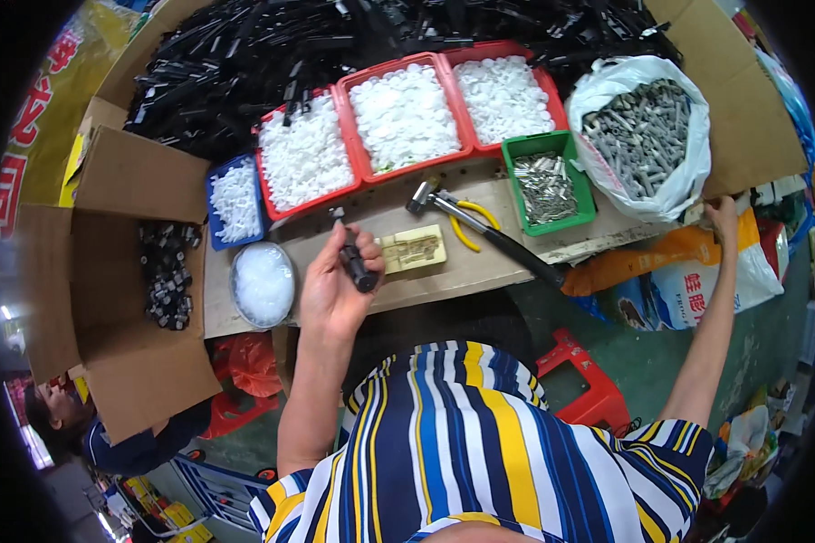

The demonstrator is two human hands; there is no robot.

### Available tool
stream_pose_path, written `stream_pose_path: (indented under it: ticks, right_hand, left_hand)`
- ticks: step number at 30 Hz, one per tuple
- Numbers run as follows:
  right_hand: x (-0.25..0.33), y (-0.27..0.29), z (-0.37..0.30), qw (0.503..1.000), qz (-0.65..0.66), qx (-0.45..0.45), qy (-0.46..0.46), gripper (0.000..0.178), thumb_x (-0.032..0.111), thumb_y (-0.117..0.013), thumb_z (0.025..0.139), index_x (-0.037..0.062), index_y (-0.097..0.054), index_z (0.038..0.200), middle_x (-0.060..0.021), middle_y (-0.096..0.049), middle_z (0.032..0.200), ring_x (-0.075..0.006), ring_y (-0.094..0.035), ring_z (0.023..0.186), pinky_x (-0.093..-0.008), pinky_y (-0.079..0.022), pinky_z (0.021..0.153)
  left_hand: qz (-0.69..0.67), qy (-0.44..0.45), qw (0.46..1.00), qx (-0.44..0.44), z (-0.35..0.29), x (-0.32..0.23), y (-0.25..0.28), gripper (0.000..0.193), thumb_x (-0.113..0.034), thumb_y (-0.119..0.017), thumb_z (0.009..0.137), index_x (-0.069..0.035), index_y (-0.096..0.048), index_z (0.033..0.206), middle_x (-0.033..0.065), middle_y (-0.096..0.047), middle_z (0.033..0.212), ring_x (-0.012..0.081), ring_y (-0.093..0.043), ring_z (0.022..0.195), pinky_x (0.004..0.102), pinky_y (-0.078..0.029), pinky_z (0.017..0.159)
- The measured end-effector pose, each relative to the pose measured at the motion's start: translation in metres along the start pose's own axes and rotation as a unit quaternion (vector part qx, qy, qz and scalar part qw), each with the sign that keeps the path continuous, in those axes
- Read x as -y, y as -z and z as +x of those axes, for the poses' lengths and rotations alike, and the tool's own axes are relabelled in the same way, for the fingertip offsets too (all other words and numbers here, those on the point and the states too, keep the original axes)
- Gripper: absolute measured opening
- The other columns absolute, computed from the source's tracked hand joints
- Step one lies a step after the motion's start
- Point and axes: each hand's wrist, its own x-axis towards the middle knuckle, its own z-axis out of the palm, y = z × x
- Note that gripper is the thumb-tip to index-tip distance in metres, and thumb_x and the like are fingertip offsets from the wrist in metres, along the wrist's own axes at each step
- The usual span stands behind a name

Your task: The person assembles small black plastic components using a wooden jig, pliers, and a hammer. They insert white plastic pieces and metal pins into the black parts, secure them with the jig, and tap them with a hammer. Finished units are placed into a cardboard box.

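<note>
My left hand (333,288) is closed around a short black plastic part (356,263) with a grey pin at its top, held just above the wooden bench (480,262). Right beside it lies a pale yellow jig block (412,249). A hammer (484,233) with a black handle lies across the bench, over yellow-handled pliers (469,226). My right hand (723,220) is stretched far right, gripping the bench's right end below a white bag of grey pins (641,136).
Three red trays of white caps (404,116), a blue tray (235,201), a round bowl of white bits (263,283) and a green tray of metal pieces (549,185) line the bench. A cardboard box (127,299) holds black parts. Black strips (272,45) pile behind. Red stool (584,385) below.
</note>
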Motion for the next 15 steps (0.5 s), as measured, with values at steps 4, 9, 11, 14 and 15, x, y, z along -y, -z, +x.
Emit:
stream_pose_path:
  ticks: [4, 9, 11, 14, 15]
  right_hand:
    - [0.026, 0.025, -0.026, 0.994, 0.102, 0.030, 0.014, 0.030, 0.025, -0.067, 0.077, -0.0043, -0.062, 0.082, -0.0165, -0.060, 0.070, -0.0247, -0.058, 0.063, -0.0394, -0.047, 0.061]
    - [-0.020, 0.036, -0.099, 0.928, 0.310, 0.114, -0.174, 0.029, 0.031, -0.066, 0.093, 0.0052, -0.059, 0.082, 0.0011, -0.056, 0.068, -0.0093, -0.050, 0.060, -0.0267, -0.041, 0.059]
    - [-0.023, 0.041, -0.158, 0.816, 0.522, 0.109, -0.223, 0.026, 0.029, -0.066, 0.096, 0.0042, -0.058, 0.093, 0.0002, -0.058, 0.079, -0.0082, -0.051, 0.069, -0.0231, -0.041, 0.064]
    - [0.050, 0.041, -0.223, 0.695, 0.696, 0.055, -0.172, 0.041, 0.017, -0.068, 0.092, 0.0013, -0.051, 0.126, -0.0040, -0.057, 0.096, -0.0095, -0.052, 0.080, -0.0211, -0.043, 0.064]
    - [0.093, 0.053, -0.238, 0.666, 0.726, 0.057, -0.163, 0.053, 0.014, -0.069, 0.090, 0.0013, -0.046, 0.136, -0.0052, -0.056, 0.099, -0.0103, -0.052, 0.082, -0.0204, -0.043, 0.064]
  left_hand:
    - [0.058, -0.025, 0.998, -0.020, 0.001, 0.004, -0.008, 0.021, -0.023, -0.052, 0.104, -0.002, -0.054, 0.105, 0.0048, -0.051, 0.085, 0.0149, -0.049, 0.073, 0.0276, -0.046, 0.064]
    - [0.073, -0.047, 0.995, -0.039, -0.001, 0.005, -0.007, 0.021, -0.025, -0.055, 0.103, -0.004, -0.057, 0.102, 0.0039, -0.049, 0.079, 0.0147, -0.047, 0.069, 0.0258, -0.043, 0.057]
    - [0.073, -0.042, 0.996, -0.029, 0.001, 0.004, -0.005, 0.022, -0.027, -0.055, 0.102, -0.004, -0.057, 0.102, 0.0036, -0.048, 0.078, 0.0147, -0.047, 0.067, 0.0258, -0.042, 0.056]
    - [0.068, -0.047, 0.996, -0.032, 0.002, 0.004, 0.000, 0.024, -0.029, -0.056, 0.102, -0.005, -0.057, 0.102, 0.0034, -0.048, 0.076, 0.0147, -0.046, 0.065, 0.0260, -0.041, 0.055]
    - [0.066, -0.046, 0.996, -0.036, 0.002, 0.003, 0.001, 0.024, -0.029, -0.056, 0.102, -0.005, -0.057, 0.102, 0.0034, -0.048, 0.076, 0.0147, -0.046, 0.065, 0.0261, -0.041, 0.054]
